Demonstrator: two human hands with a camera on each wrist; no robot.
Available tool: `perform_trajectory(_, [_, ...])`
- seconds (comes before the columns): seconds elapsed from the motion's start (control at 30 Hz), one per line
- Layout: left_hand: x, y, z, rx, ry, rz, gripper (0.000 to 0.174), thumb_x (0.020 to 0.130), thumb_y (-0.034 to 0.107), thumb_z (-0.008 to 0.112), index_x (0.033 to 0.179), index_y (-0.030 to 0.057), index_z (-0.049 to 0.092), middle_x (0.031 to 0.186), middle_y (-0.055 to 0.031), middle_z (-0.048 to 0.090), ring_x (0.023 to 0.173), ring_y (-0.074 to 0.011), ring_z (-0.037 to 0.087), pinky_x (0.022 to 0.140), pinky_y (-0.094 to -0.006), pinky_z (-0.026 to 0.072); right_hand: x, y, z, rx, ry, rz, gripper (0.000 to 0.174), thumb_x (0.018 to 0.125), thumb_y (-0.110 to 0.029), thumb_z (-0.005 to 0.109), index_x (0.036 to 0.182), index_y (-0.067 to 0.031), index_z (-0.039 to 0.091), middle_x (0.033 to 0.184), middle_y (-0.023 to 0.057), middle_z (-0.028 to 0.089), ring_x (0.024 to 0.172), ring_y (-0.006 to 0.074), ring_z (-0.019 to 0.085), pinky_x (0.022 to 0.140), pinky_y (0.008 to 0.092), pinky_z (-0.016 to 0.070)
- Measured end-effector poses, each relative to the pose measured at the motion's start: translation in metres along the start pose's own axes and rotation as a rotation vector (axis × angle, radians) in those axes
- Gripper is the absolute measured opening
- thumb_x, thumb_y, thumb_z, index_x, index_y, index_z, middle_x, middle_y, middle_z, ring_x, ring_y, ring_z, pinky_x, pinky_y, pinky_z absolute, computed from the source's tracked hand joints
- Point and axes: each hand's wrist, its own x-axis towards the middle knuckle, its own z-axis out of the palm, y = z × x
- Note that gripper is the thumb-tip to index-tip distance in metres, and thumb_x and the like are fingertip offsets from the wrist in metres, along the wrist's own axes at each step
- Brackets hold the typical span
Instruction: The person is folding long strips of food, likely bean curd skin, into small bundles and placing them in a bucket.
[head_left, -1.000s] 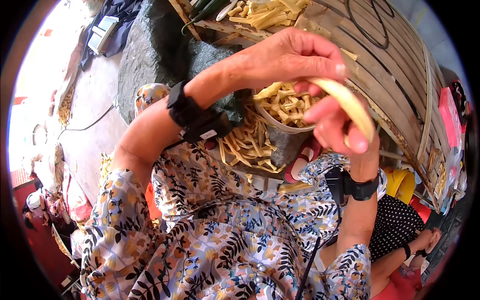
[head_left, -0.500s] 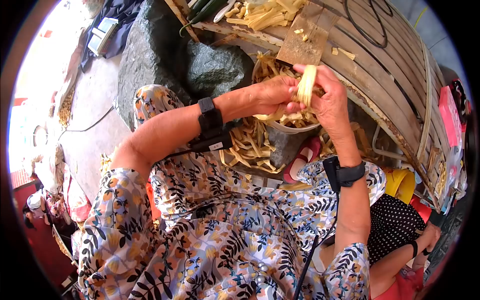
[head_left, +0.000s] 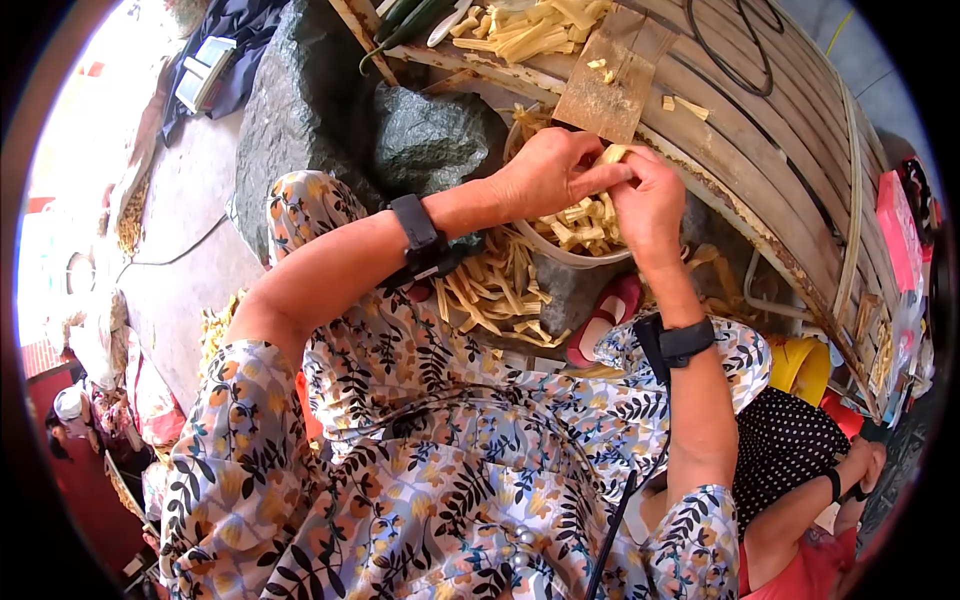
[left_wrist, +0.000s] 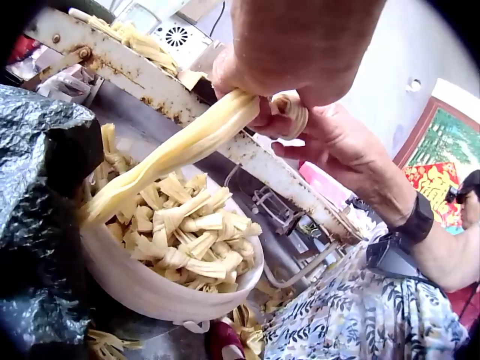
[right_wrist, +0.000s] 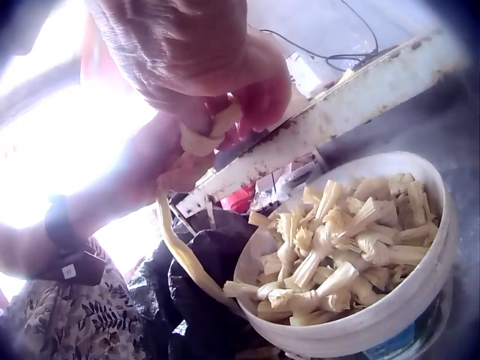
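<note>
Both hands meet over a white bucket (head_left: 560,254) heaped with knotted pale yellow pieces (left_wrist: 176,240). My left hand (head_left: 548,178) pinches a long, soft, pale yellow strip (left_wrist: 169,157), whose tail hangs down to the bucket rim in the left wrist view. My right hand (head_left: 652,205) holds the same strip, which forms a rounded loop (right_wrist: 206,136) at the fingers. Thumbs and fingertips come together around this loop. In the head view the hands cover most of the strip.
A slatted wooden bench (head_left: 760,150) with a rusty metal edge runs along the right; a small board (head_left: 605,95) and more yellow strips (head_left: 535,30) lie on it. A dark rock (head_left: 435,130) stands left of the bucket. Loose strips (head_left: 500,290) lie below. Another person's arm (head_left: 800,505) shows at lower right.
The hands have come down from high near the head camera to the bucket and drawn together. The strip, earlier stretched out as a curved band, is now looped at the fingers.
</note>
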Motion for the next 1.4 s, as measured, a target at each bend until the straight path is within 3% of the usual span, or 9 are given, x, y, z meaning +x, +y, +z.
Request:
perform_trajectory(0.13, [-0.001,-0.021,0.013,-0.395,0.146,-0.175,0.032,0.085,0.03,0.054,0.08,-0.002,0.057,0.056,-0.0037,0.05,0.047,-0.0091,0.042,0.043,-0.0248,0.0354,0.002,-0.004,-0.002,0.137,0.105,-0.156,0.011,0.069,-0.001,0.062,0.08,0.0009,0.063,0.093,0.0055,0.061,0.079,0.0192,0.055,0.071,0.0277,0.0449])
perform_trajectory(0.17, [-0.001,-0.009,0.008,-0.746,0.076,-0.479,0.032,0.086,0.032,0.053,0.083,0.0005,0.059,0.056,0.0021,0.044,0.046,-0.0056,0.037,0.041,-0.0225,0.0288,0.005,-0.007,-0.007,0.228,0.107,-0.106,0.011,0.07,0.0,0.062,0.081,0.0016,0.062,0.097,0.0048,0.061,0.08,0.0158,0.055,0.073,0.0252,0.0448])
perform_trajectory(0.27, [-0.003,0.008,-0.007,-1.152,-0.084,-0.659,0.035,0.087,0.035,0.052,0.089,0.0005,0.059,0.056,0.0059,0.035,0.046,-0.0027,0.029,0.041,-0.0196,0.0227,0.014,0.01,-0.024,0.604,0.15,0.157,0.009,0.076,-0.001,0.061,0.083,0.0034,0.065,0.102,0.0081,0.059,0.086,0.0106,0.053,0.075,0.0237,0.0448])
perform_trajectory(0.43, [-0.011,-0.013,-0.005,-1.09,-0.229,-0.45,0.029,0.092,0.025,0.045,0.089,-0.0005,0.058,0.057,0.0075,0.032,0.046,-0.0021,0.025,0.042,-0.0176,0.0198,0.014,0.024,-0.028,0.834,0.121,0.435,0.016,0.08,-0.011,0.062,0.088,0.0022,0.065,0.096,0.006,0.06,0.085,0.008,0.054,0.07,0.0202,0.0476])
perform_trajectory(0.57, [-0.012,-0.016,-0.014,-1.259,-0.35,-0.488,0.024,0.092,0.023,0.045,0.085,0.0024,0.056,0.056,0.0081,0.034,0.047,-0.0008,0.026,0.041,-0.0163,0.0198,0.013,0.014,-0.037,0.928,-0.219,0.573,0.034,0.08,-0.027,0.063,0.105,-0.0042,0.059,0.092,0.0023,0.06,0.084,0.0094,0.056,0.069,0.0223,0.0513])
perform_trajectory(0.67, [-0.01,-0.018,-0.014,-1.26,-0.388,-0.458,0.023,0.092,0.023,0.045,0.085,0.003,0.055,0.056,0.0082,0.034,0.047,-0.0006,0.025,0.041,-0.0159,0.0192,0.007,0.009,-0.021,0.923,-0.329,0.572,0.029,0.077,-0.021,0.067,0.099,-0.0043,0.06,0.075,-0.0004,0.058,0.064,0.0036,0.053,0.053,0.0161,0.0464])
perform_trajectory(0.87, [-0.01,-0.018,-0.016,-1.342,-0.445,-0.521,0.023,0.092,0.022,0.045,0.082,0.0036,0.054,0.055,0.0082,0.034,0.044,-0.0003,0.024,0.039,-0.0153,0.0177,0.008,0.002,-0.013,1.068,-0.141,0.61,0.013,0.076,-0.009,0.064,0.086,-0.0026,0.06,0.056,-0.0046,0.045,0.044,0.0003,0.033,0.038,0.0155,0.0215])
perform_trajectory(1.2, [-0.01,-0.027,-0.017,-1.497,-0.504,-0.662,0.024,0.092,0.022,0.044,0.079,0.0039,0.052,0.053,0.0077,0.034,0.04,-0.0002,0.024,0.036,-0.0144,0.0196,0.014,0.006,-0.024,0.89,-0.172,0.613,0.012,0.077,-0.012,0.065,0.081,-0.0035,0.059,0.062,-0.0004,0.053,0.046,0.0009,0.039,0.041,0.0144,0.027])
perform_trajectory(1.4, [0.004,-0.03,-0.026,-1.284,-0.47,-0.537,0.023,0.091,0.022,0.046,0.079,0.0039,0.052,0.053,0.0075,0.034,0.042,0.0,0.026,0.036,-0.015,0.0186,0.023,0.017,-0.027,1.032,-0.18,0.672,0.013,0.076,-0.012,0.065,0.083,-0.0029,0.058,0.063,0.0014,0.054,0.046,0.0013,0.04,0.041,0.0147,0.0273])
